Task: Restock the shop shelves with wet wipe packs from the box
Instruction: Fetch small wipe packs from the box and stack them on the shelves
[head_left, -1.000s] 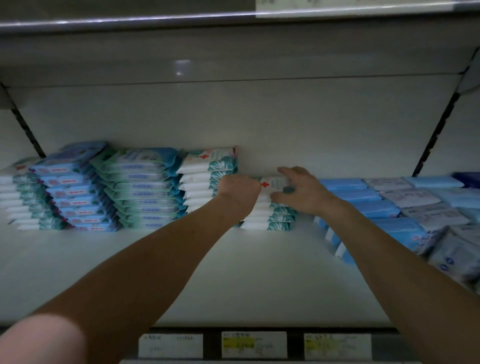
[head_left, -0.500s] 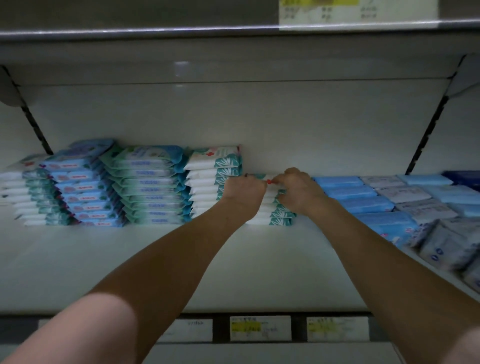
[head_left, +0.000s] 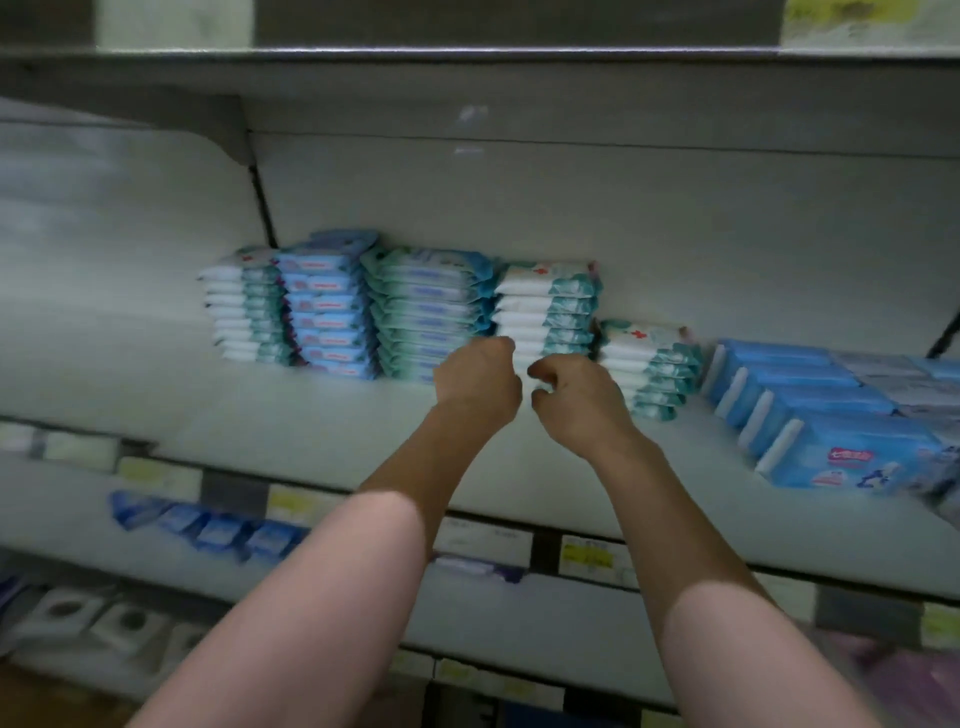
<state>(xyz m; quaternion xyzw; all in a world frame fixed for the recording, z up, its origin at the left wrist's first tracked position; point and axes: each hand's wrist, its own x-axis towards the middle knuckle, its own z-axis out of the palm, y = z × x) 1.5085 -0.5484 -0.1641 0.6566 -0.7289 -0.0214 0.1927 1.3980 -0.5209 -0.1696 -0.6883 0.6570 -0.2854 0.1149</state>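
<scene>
Shelving: a dim shop unit is seen, with a white shelf (head_left: 311, 415) under an upper shelf (head_left: 467, 57); the view is blurred.
Wet wipe packs: five stacks are ranged in a row at the back of the white shelf.
Tall stack (head_left: 545, 306): white-and-teal packs, a red cross on the top one.
Short stack (head_left: 649, 369): the same packs, set just right of the tall stack.
Other stacks: a teal stack (head_left: 426, 312), a blue stack (head_left: 327, 317) and a far-left stack (head_left: 244, 312) are lined up to the left.
Left hand (head_left: 478, 379): raised before the foot of the tall stack, fingers folded out of sight; whether anything is held cannot be told.
Right hand (head_left: 576, 400): raised just beside the left hand, fingers curled, nothing seen in them.
Blue packs (head_left: 810, 410): set in rows at the shelf's right end.
Price labels (head_left: 587, 556): fixed along the front edge.
</scene>
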